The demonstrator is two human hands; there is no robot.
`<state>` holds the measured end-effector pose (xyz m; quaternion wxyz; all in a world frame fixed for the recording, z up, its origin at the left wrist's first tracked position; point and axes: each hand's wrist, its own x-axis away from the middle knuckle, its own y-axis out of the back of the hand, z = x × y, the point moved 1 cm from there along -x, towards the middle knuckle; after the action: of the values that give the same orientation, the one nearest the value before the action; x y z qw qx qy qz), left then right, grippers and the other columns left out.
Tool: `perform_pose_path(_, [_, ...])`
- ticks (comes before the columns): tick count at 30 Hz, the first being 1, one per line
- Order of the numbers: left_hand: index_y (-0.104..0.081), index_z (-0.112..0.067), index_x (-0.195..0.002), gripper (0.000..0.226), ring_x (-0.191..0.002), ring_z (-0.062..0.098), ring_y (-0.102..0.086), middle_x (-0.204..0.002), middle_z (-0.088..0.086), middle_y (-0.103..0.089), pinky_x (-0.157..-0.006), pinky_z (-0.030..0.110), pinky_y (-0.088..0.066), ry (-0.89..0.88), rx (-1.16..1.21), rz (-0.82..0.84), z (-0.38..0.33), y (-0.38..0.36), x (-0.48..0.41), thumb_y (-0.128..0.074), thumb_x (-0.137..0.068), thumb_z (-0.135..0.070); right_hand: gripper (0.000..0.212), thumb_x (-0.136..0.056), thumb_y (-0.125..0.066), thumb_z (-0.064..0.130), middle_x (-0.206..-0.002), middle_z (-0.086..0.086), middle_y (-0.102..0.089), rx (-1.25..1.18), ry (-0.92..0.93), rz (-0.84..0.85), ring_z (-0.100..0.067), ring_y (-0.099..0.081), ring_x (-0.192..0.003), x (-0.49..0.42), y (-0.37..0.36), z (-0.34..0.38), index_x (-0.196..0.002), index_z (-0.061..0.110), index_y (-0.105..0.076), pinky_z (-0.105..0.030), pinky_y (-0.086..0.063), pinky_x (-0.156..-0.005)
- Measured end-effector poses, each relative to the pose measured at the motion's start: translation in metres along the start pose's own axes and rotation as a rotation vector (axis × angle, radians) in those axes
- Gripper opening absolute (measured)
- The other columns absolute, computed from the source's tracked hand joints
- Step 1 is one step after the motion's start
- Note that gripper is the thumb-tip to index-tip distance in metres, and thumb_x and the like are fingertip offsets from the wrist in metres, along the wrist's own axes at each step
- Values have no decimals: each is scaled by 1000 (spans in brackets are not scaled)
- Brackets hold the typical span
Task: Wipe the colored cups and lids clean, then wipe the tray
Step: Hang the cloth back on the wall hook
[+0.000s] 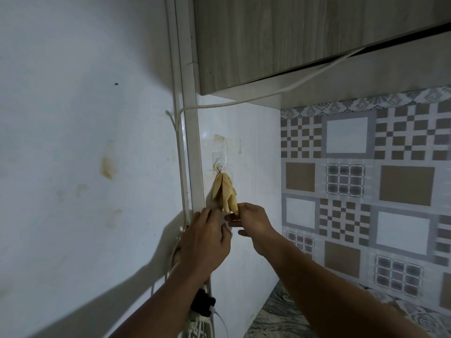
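A yellow cloth (223, 191) hangs from a clear adhesive hook (219, 165) on the white wall panel. My right hand (251, 222) pinches the cloth's lower end between thumb and fingers. My left hand (207, 236) is raised just left of it, fingers fairly straight, its fingertips close to the cloth's lower left edge. Whether they touch the cloth is unclear. No cups, lids or tray are in view.
A wooden wall cabinet (292, 40) hangs overhead with a white cable (268, 95) running beneath it. Patterned tiles (366, 191) cover the wall to the right. A power strip with a black plug (203, 303) sits below my left arm. A marbled countertop (280, 313) lies at the bottom.
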<state>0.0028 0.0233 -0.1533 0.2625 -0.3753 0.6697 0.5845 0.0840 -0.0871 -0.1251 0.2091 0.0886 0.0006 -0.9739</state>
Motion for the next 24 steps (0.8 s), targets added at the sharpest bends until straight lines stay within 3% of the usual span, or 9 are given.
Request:
perform_pose_path(6, [-60,-21,-120,31,-93,18,-63,-105,-4,-63,-68,29,-48,36,-20,59,1,5,14,-51,-92,-32,22,-99,-48,19,-91,-7,-76,102,-71,-36,-18,-69,-78,9,14,-7,-105,12,-68,-31,-46,-71])
perform_pose_path(11, [-61,-21,-122,33,-94,17,-62,-109,-4,-64,-72,29,-49,31,-1,63,-13,14,18,-51,-94,-34,22,-97,-51,19,-93,-6,-75,204,-40,-51,-20,-72,-86,24,31,1,-107,14,-70,-25,-51,-66])
perform_pose_path(14, [-64,-22,-121,33,-88,18,-62,-104,-3,-65,-66,29,-51,18,-4,55,-28,14,18,-54,-92,-34,23,-97,-50,16,-94,-6,-75,269,-15,-58,-21,-72,-89,38,46,10,-108,13,-70,-22,-51,-62])
perform_pose_path(20, [-62,-25,-118,27,-98,16,-63,-112,-5,-64,-69,34,-55,-20,90,83,-79,16,29,-55,-94,-34,20,-100,-53,18,-96,-6,-73,422,22,-105,-16,-70,-80,78,97,21,-111,12,-69,-16,-44,-50])
perform_pose_path(24, [-62,-26,-120,28,-105,17,-63,-118,-5,-63,-75,33,-55,-50,157,157,-128,12,44,-56,-94,-35,16,-100,-54,16,-93,-5,-71,523,-2,-138,-13,-66,-76,120,149,22,-109,16,-66,-17,-44,-50])
